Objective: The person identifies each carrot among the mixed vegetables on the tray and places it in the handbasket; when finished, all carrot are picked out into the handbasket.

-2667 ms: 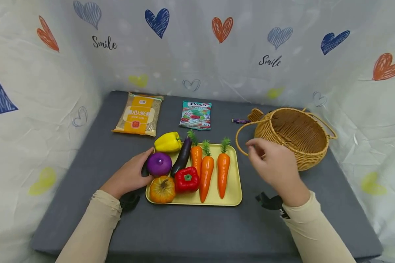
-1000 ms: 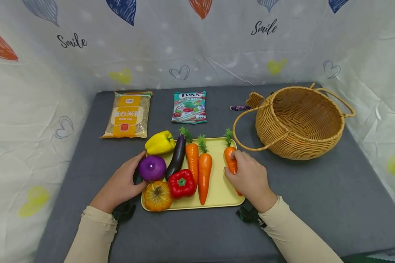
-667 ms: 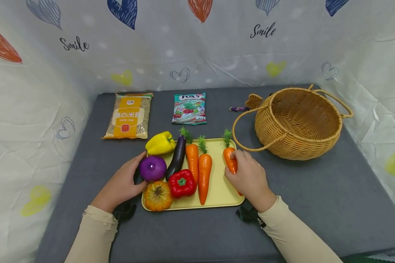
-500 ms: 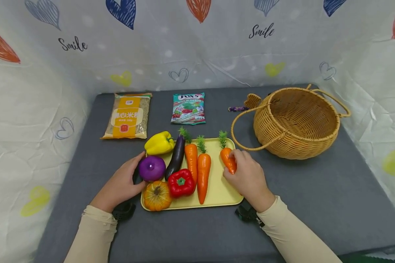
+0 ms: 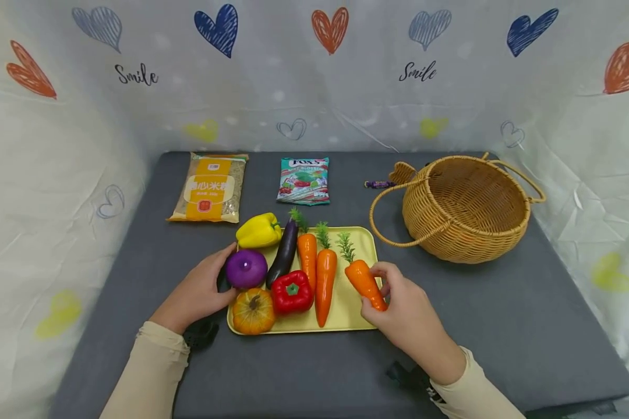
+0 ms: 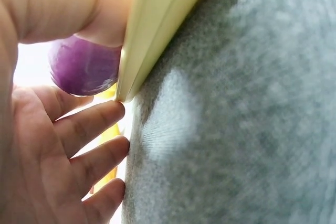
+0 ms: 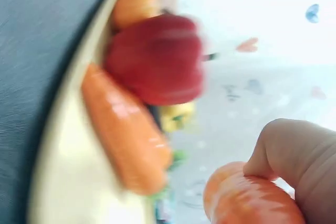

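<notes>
My right hand pinches an orange carrot between thumb and fingers over the right side of the yellow tray; the carrot's green top leans up and left. In the right wrist view, the thick end of this carrot shows under a finger. My left hand rests at the tray's left edge beside a purple onion, its fingers extended and fingertips right at the rim in the left wrist view. Also on the tray are a pumpkin, red pepper, eggplant and two carrots.
A yellow pepper lies at the tray's back left corner. Behind stand a grain bag and a FOX'S candy bag. A wicker basket sits back right, its handle lowered toward the tray, near a purple-wrapped candy.
My right hand came from near the basket handle to the rightmost carrot, gripped it, then tilted it, its green top swinging left. The left hand stays at the tray's edge. The head view shifted.
</notes>
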Demonstrator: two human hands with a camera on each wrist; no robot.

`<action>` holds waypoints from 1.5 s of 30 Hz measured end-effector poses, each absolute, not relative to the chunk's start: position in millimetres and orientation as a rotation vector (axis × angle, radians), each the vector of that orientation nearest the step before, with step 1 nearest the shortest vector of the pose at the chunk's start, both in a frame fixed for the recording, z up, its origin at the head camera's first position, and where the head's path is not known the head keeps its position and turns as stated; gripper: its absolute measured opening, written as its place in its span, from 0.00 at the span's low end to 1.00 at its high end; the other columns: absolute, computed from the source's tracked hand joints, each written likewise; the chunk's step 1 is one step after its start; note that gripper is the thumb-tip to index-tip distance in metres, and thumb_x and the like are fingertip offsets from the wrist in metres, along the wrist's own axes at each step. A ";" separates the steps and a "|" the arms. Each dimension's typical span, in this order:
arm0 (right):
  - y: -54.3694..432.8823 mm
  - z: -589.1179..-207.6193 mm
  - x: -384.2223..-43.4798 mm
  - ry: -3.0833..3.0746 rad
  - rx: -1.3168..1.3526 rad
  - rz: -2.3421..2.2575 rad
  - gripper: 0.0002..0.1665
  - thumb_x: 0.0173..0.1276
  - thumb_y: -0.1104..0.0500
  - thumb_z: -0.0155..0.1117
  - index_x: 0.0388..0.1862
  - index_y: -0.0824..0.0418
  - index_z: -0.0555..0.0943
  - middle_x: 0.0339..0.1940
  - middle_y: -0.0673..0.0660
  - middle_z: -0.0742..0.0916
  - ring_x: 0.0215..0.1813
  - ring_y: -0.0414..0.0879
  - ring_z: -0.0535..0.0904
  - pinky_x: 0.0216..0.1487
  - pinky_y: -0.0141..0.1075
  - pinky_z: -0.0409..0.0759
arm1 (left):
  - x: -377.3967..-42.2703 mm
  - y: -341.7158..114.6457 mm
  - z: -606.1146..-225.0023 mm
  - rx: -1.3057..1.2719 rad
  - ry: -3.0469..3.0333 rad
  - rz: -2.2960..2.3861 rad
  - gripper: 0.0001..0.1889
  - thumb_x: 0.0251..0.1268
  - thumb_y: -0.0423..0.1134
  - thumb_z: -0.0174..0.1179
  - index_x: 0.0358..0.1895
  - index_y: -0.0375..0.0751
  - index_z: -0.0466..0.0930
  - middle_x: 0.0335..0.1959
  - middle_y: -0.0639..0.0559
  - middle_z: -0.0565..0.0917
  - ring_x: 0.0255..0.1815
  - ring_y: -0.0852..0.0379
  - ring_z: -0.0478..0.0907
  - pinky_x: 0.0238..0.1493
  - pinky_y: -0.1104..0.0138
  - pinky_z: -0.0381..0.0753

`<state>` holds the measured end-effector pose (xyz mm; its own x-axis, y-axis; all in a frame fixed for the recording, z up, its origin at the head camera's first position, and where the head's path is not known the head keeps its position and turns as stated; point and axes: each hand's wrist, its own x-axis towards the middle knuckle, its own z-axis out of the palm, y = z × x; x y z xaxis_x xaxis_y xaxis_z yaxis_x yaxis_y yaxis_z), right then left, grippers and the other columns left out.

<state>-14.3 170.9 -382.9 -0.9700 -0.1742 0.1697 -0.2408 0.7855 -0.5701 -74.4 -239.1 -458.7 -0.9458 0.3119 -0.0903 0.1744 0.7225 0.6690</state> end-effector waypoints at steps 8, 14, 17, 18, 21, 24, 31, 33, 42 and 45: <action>198.8 -332.5 -14.1 -2.679 0.341 0.856 0.32 0.60 0.60 0.78 0.63 0.58 0.77 0.42 0.54 0.88 0.32 0.42 0.77 0.25 0.35 0.73 | -73.0 -239.2 -451.5 0.394 2.749 1.000 0.53 0.64 0.46 0.73 0.87 0.39 0.52 0.81 0.36 0.65 0.78 0.34 0.64 0.75 0.34 0.64; 225.3 -305.6 -31.0 -2.607 0.276 0.746 0.33 0.61 0.60 0.76 0.65 0.61 0.77 0.40 0.59 0.87 0.23 0.47 0.72 0.22 0.37 0.71 | -71.6 -238.4 -452.2 0.403 2.748 0.997 0.53 0.64 0.47 0.74 0.87 0.39 0.53 0.81 0.36 0.65 0.78 0.34 0.64 0.75 0.34 0.64; 237.3 -294.3 -41.6 -2.600 0.243 0.696 0.32 0.62 0.58 0.74 0.65 0.61 0.77 0.41 0.61 0.87 0.23 0.49 0.72 0.22 0.39 0.70 | -71.5 -237.9 -453.2 0.404 2.749 0.995 0.52 0.64 0.47 0.73 0.87 0.39 0.53 0.81 0.36 0.65 0.78 0.34 0.63 0.75 0.34 0.64; 240.9 -291.0 -45.3 -2.601 0.231 0.686 0.32 0.63 0.57 0.74 0.66 0.61 0.77 0.42 0.62 0.87 0.25 0.49 0.73 0.23 0.39 0.70 | -71.5 -237.8 -453.8 0.402 2.752 0.992 0.52 0.64 0.47 0.73 0.87 0.39 0.53 0.81 0.36 0.65 0.78 0.34 0.64 0.75 0.34 0.64; 249.5 -282.0 -53.8 -2.615 0.203 0.675 0.33 0.64 0.56 0.73 0.67 0.60 0.77 0.44 0.63 0.87 0.30 0.52 0.76 0.24 0.40 0.70 | -71.9 -237.5 -454.5 0.402 2.760 0.992 0.52 0.63 0.46 0.73 0.87 0.39 0.53 0.81 0.36 0.66 0.78 0.34 0.64 0.75 0.35 0.64; 255.5 -275.8 -59.4 -2.624 0.196 0.676 0.34 0.65 0.56 0.73 0.69 0.60 0.76 0.47 0.65 0.88 0.36 0.55 0.80 0.27 0.38 0.72 | -72.0 -237.3 -454.3 0.402 2.766 0.992 0.52 0.63 0.45 0.73 0.87 0.39 0.54 0.81 0.36 0.66 0.78 0.34 0.64 0.75 0.35 0.64; 264.0 -270.4 -62.4 -2.641 0.185 0.702 0.36 0.66 0.57 0.74 0.72 0.60 0.74 0.60 0.62 0.86 0.50 0.58 0.84 0.33 0.23 0.69 | -70.7 -235.9 -451.4 0.414 2.766 0.985 0.52 0.62 0.45 0.73 0.86 0.37 0.54 0.80 0.35 0.66 0.77 0.33 0.65 0.75 0.35 0.64; 266.7 -271.1 -63.9 -2.634 0.190 0.709 0.37 0.66 0.58 0.74 0.73 0.60 0.74 0.63 0.61 0.86 0.51 0.58 0.84 0.34 0.21 0.68 | -71.6 -235.9 -451.3 0.418 2.767 0.979 0.52 0.62 0.44 0.73 0.86 0.37 0.54 0.80 0.35 0.66 0.77 0.33 0.65 0.75 0.35 0.64; 275.1 -271.4 -68.0 -2.590 0.180 0.708 0.39 0.65 0.60 0.73 0.75 0.61 0.73 0.67 0.60 0.85 0.50 0.59 0.83 0.36 0.27 0.68 | -73.1 -236.8 -452.6 0.424 2.763 0.985 0.51 0.62 0.44 0.72 0.86 0.37 0.54 0.80 0.35 0.66 0.77 0.34 0.65 0.75 0.35 0.64; 277.4 -271.4 -69.2 -2.606 0.154 0.697 0.40 0.65 0.59 0.73 0.76 0.60 0.73 0.67 0.59 0.85 0.50 0.58 0.83 0.35 0.27 0.68 | -72.6 -236.9 -453.1 0.425 2.762 0.984 0.51 0.63 0.44 0.72 0.86 0.37 0.54 0.80 0.35 0.66 0.77 0.34 0.65 0.75 0.35 0.64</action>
<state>-69.2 277.4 -271.4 -0.8987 0.0055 0.4385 -0.2142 0.8670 -0.4499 -72.6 -236.9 -453.1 -0.9432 0.3244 -0.0712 0.2062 0.7401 0.6401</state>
